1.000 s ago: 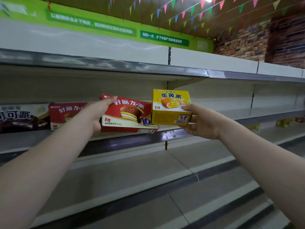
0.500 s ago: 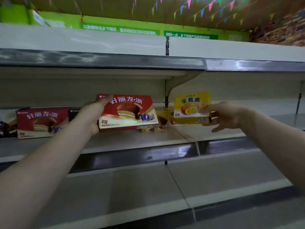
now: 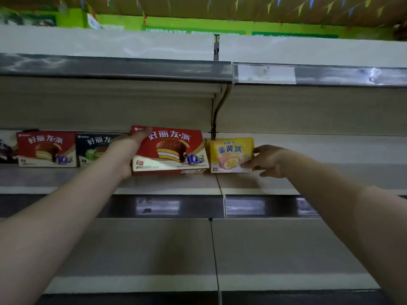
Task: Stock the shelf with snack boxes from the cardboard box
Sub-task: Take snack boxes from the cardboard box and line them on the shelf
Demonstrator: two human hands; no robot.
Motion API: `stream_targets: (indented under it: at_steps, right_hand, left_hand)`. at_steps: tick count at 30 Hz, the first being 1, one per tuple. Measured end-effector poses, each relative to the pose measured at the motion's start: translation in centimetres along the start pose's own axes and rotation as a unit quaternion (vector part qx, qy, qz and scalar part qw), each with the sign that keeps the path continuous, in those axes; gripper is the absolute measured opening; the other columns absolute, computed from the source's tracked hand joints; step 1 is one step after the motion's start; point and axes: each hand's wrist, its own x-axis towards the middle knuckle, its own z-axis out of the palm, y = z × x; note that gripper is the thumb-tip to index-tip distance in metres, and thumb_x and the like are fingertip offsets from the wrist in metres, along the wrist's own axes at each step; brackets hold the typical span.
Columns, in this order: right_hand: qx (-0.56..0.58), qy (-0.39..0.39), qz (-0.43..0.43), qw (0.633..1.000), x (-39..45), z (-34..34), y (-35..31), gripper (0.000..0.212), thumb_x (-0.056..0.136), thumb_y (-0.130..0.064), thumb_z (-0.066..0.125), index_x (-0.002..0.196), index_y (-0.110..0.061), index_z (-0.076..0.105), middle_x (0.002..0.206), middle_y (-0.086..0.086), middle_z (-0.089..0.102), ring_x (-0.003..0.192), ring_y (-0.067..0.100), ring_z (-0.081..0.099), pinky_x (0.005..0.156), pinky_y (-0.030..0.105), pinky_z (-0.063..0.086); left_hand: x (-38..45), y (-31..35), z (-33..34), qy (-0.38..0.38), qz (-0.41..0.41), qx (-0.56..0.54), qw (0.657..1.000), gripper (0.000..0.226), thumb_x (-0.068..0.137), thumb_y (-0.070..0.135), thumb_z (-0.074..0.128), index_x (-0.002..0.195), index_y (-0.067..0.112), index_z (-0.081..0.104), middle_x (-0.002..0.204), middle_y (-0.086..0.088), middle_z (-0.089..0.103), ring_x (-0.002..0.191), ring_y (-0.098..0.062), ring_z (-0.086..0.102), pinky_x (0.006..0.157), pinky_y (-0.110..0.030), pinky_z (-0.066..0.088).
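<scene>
On the middle shelf (image 3: 171,183), the left hand (image 3: 130,150) grips the left end of a red box (image 3: 169,150), long side level, front facing out. The right hand (image 3: 267,160) pinches an upright yellow box (image 3: 230,154) just beside it.

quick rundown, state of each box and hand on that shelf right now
left hand: grips big red box at its left end
right hand: pinches yellow box
big red box: held at shelf, facing out
yellow box: upright, held
red box at left: standing, untouched
dark box: standing, partly hidden by arm
</scene>
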Motion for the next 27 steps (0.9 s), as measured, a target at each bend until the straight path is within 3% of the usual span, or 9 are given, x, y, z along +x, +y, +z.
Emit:
stream_targets:
  at_steps: [3, 6, 10, 17, 20, 23, 27]
  right_hand:
    - [-0.024, 0.013, -0.015, 1.0, 1.9, 1.6, 0.0, 0.048, 0.085, -0.001, 0.068, 0.13, -0.006, 0.051, 0.127, 0.009, 0.058, 0.113, 0.023, 0.054, 0.099, 0.037, 0.045]
    - [-0.043, 0.018, -0.021, 0.999, 3.7, 2.9, -0.2, 0.036, 0.083, 0.0, 0.069, 0.117, -0.005, 0.058, 0.124, 0.012, 0.061, 0.114, 0.027, 0.058, 0.094, 0.04, 0.052]
    - [-0.089, 0.031, -0.035, 0.995, 4.9, 3.6, -0.3, 0.037, 0.083, -0.001, 0.07, 0.119, -0.003, 0.059, 0.122, 0.017, 0.061, 0.114, 0.031, 0.058, 0.095, 0.047, 0.051]
    - [-0.093, 0.022, -0.031, 0.995, 6.4, 3.2, 0.1, 0.037, 0.083, 0.0, 0.07, 0.118, -0.002, 0.059, 0.119, 0.017, 0.063, 0.109, 0.03, 0.06, 0.095, 0.046, 0.051]
    - [-0.207, 0.035, -0.05, 0.976, 6.7, 3.2, 0.2, 0.028, 0.085, -0.014, 0.07, 0.109, -0.004, 0.063, 0.111, 0.017, 0.064, 0.089, 0.023, 0.058, 0.08, 0.032, 0.052]
    - [-0.325, 0.066, -0.061, 0.941, 5.7, 2.6, -0.8, 0.042, 0.085, -0.043, 0.067, 0.106, -0.007, 0.061, 0.105, 0.012, 0.064, 0.08, 0.02, 0.056, 0.061, 0.024, 0.046]
    - [-0.346, 0.08, -0.042, 0.934, 3.5, 1.5, -4.2, 0.06, 0.087, -0.061, 0.054, 0.095, -0.002, 0.051, 0.104, 0.013, 0.054, 0.085, 0.024, 0.055, 0.074, 0.033, 0.047]
  left_hand:
    - [-0.2, -0.4, 0.4, 0.003, 0.006, 0.006, 1.0, 0.053, 0.079, 0.038, 0.076, 0.121, 0.012, 0.058, 0.091, -0.012, 0.073, 0.056, -0.023, 0.071, 0.047, -0.036, 0.057]
    - [-0.2, -0.5, 0.4, 0.01, 0.012, 0.008, 1.0, 0.055, 0.08, 0.037, 0.076, 0.125, 0.012, 0.056, 0.093, -0.012, 0.072, 0.053, -0.021, 0.07, 0.043, -0.032, 0.053]
    - [-0.1, -0.8, -0.1, 0.015, 0.009, 0.022, 1.0, 0.056, 0.08, 0.038, 0.075, 0.125, 0.012, 0.056, 0.091, -0.012, 0.072, 0.052, -0.022, 0.07, 0.043, -0.031, 0.053]
    - [0.6, -1.3, -0.4, 0.004, -0.013, 0.002, 1.0, 0.055, 0.077, 0.041, 0.077, 0.121, 0.013, 0.058, 0.093, -0.013, 0.074, 0.061, -0.026, 0.072, 0.049, -0.037, 0.056]
    - [0.7, -1.5, -0.2, -0.022, -0.029, -0.029, 0.999, 0.033, 0.082, 0.037, 0.073, 0.1, 0.011, 0.064, 0.079, -0.013, 0.073, 0.059, -0.026, 0.07, 0.054, -0.042, 0.059]
    - [0.8, -1.2, -0.6, -0.027, -0.047, -0.034, 0.998, 0.029, 0.084, 0.038, 0.07, 0.092, 0.012, 0.062, 0.075, -0.013, 0.073, 0.063, -0.026, 0.068, 0.061, -0.042, 0.058]
    - [0.9, -0.3, -2.5, -0.015, -0.034, -0.05, 0.998, 0.032, 0.083, 0.04, 0.07, 0.095, 0.012, 0.062, 0.069, -0.011, 0.073, 0.055, -0.024, 0.069, 0.054, -0.039, 0.058]
